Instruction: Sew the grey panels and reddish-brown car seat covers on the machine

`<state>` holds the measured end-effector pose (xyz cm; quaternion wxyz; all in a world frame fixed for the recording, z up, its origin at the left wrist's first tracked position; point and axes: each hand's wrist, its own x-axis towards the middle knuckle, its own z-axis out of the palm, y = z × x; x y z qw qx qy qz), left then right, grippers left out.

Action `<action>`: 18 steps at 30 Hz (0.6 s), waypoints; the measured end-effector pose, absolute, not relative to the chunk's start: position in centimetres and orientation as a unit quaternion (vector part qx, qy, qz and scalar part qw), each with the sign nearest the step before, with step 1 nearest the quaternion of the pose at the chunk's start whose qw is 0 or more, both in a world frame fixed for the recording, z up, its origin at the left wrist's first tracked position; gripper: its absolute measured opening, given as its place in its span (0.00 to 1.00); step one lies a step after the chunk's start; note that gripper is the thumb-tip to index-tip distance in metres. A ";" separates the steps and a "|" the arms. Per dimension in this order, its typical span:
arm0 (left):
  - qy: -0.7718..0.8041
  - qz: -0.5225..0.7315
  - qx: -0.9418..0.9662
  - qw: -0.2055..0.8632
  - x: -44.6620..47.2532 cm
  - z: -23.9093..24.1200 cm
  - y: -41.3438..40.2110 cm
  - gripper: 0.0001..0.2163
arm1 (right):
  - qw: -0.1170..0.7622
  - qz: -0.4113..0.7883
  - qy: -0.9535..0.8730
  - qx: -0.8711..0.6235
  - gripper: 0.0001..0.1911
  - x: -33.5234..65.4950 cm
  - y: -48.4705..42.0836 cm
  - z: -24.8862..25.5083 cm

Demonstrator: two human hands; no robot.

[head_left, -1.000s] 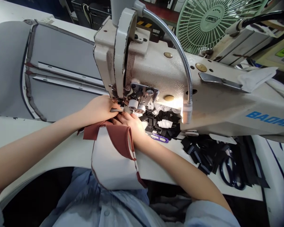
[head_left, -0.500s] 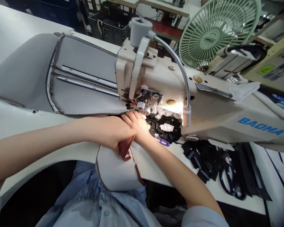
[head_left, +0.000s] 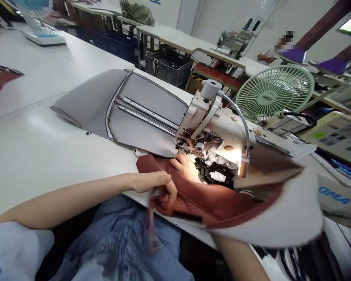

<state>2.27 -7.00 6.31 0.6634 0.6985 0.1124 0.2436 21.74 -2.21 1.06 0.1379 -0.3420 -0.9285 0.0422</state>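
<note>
Gripping a reddish strip (head_left: 150,223) beside the sewing machine (head_left: 229,130)

The left hand (head_left: 163,188) curls closed around that blurred strip near the front edge of the table (head_left: 52,158). The right hand (head_left: 187,168) lies open, fingers extended, on a smooth red-brown piece (head_left: 213,197) just beside the machine head. A white-backed flap (head_left: 298,212) curves over the right forearm (head_left: 238,251). Leftward, the table stretches wide past a matte grey panel (head_left: 144,134) bearing 2 narrow pale bands (head_left: 152,113).

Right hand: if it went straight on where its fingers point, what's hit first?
Probably the near edge of the grey panel, beside the needle end of the sewing machine. Depth is unclear there, so the machine's low metal parts might meet the right hand first.
</note>
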 end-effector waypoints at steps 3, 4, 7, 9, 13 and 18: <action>0.217 0.174 0.813 0.511 1.8 5.5 -6.9 0.43 | 0.130 0.034 -0.935 -0.328 0.09 22.0 -2.0 0.7; 0.307 0.177 0.842 0.406 1.8 5.2 -7.1 0.38 | 0.129 0.033 -0.936 -0.326 0.09 22.0 -1.9 0.7; 0.490 0.137 0.851 0.126 2.0 4.2 -8.8 0.19 | 0.120 0.029 -0.937 -0.326 0.09 22.1 -1.9 0.7; 0.521 0.094 0.846 0.064 2.2 3.5 -10.4 0.25 | 0.104 0.022 -0.940 -0.323 0.09 22.1 -1.9 1.0; 0.544 0.043 0.837 0.020 2.7 3.0 -12.3 0.29 | 0.067 -0.010 -0.945 -0.321 0.09 22.1 -2.2 1.2; 0.537 0.019 0.843 0.020 2.7 2.5 -11.8 0.31 | 0.041 -0.110 -0.949 -0.294 0.14 22.0 -2.3 1.3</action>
